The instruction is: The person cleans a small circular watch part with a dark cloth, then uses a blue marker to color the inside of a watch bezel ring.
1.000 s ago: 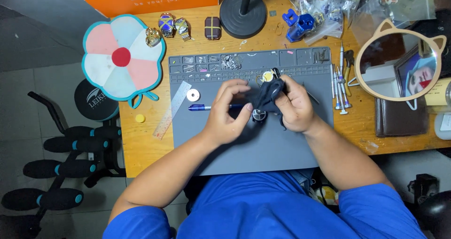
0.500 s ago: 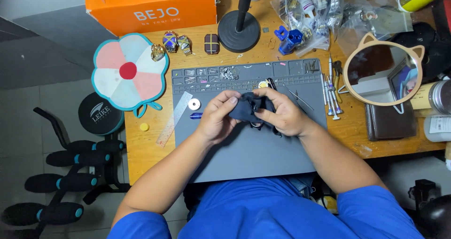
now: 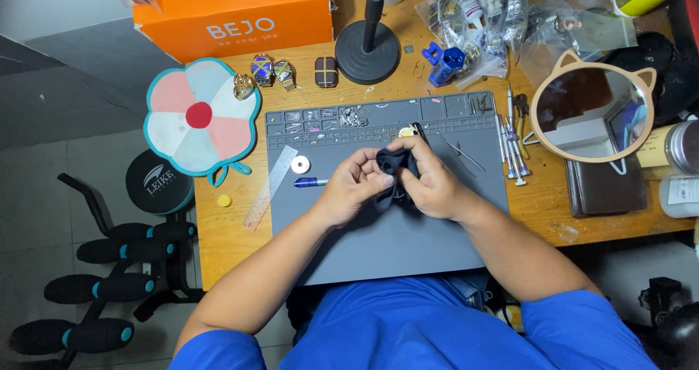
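Both my hands meet over the grey work mat (image 3: 408, 232), gripping a dark cloth (image 3: 395, 165) bunched between them. My left hand (image 3: 353, 188) pinches the cloth from the left, fingers curled around it. My right hand (image 3: 435, 181) wraps it from the right, thumb on top. Whatever is inside the cloth is hidden. A blue pen (image 3: 312, 183) and a small white disc (image 3: 300, 165) lie just left of my left hand.
Tweezers (image 3: 461, 150) and small screwdrivers (image 3: 510, 148) lie at the mat's right. A cat-ear mirror (image 3: 591, 115), brown wallet (image 3: 606, 187), orange box (image 3: 237, 13), black stand (image 3: 368, 50), flower-shaped mat (image 3: 200, 115), several watches (image 3: 266, 72) and a ruler (image 3: 271, 187) crowd the wooden desk.
The view has shifted so the desk sits lower in frame. My hands have closed the dark cloth more tightly around what they hold, covering the object seen earlier.
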